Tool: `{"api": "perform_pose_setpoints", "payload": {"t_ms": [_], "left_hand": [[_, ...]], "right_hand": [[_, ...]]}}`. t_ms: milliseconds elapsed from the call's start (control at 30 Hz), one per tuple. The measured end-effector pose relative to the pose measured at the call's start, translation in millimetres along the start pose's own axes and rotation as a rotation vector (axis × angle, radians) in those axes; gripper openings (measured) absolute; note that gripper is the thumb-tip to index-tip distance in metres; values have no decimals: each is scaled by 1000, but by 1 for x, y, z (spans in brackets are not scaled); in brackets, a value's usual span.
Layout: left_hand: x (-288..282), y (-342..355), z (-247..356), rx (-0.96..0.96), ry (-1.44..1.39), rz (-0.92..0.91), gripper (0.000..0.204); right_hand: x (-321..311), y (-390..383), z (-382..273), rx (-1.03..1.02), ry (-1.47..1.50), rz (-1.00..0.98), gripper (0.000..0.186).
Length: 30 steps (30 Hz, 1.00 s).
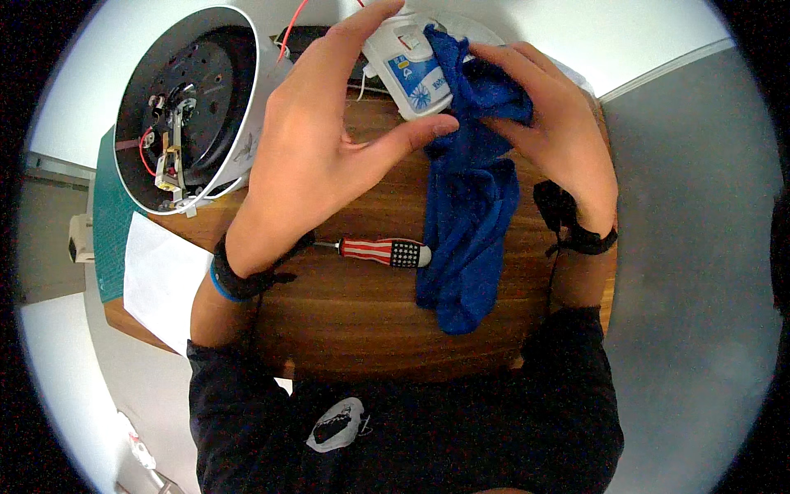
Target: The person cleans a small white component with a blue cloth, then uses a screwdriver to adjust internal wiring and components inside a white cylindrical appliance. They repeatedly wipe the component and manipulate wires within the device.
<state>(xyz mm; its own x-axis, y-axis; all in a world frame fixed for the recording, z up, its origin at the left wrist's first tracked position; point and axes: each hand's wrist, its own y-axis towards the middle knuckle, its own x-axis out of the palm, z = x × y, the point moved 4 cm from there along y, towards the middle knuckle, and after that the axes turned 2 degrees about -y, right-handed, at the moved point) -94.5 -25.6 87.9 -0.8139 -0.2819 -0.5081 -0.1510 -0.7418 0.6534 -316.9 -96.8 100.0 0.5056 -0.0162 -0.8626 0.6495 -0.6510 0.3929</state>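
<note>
Currently, left hand (317,144): grasping the white plastic part, with the forefinger at its far end and the thumb along its near edge.
White plastic part (418,78): between the two hands, tilted, its blue-labelled face showing.
Right hand (550,115): gripping the bunched upper end of the blue cloth between thumb and fingers, just to the right of the part.
Blue cloth (471,239): gathered at the right hand's fingertips and up against the part; its long, creased tail stretches toward the person, to the left of the right wrist.
Screwdriver (383,252): on the worktop (370,329), nearer the person than the left hand, its shaft toward the left wrist and its striped, starred handle ending at the cloth's tail.
Cylindrical white shell (265,103): left of the left hand, its open end showing a black inner disc (216,95), a metal bracket and wiring.
Red wire (290,33): beyond the left hand, near the shell's rim.
Paper sheet (160,276): to the left of the left wrist, white, near the green mat (111,222).
Wristbands: black, one on the left wrist (243,276), another on the right (588,239).
</note>
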Motion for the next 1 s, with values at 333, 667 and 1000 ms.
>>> {"api": "perform_pose_setpoints", "payload": {"t_ms": [333,667,1000], "left_hand": [[4,-9,-11,-17,81,212,71],[14,-14,-18,-162,121,-72,53],[26,-19,-24,-214,-237,-93,99]], "right_hand": [[-2,10,-1,-128,11,234,53],[-3,9,-1,-152,111,344,42],[7,4,8,41,-4,323,44]]}}
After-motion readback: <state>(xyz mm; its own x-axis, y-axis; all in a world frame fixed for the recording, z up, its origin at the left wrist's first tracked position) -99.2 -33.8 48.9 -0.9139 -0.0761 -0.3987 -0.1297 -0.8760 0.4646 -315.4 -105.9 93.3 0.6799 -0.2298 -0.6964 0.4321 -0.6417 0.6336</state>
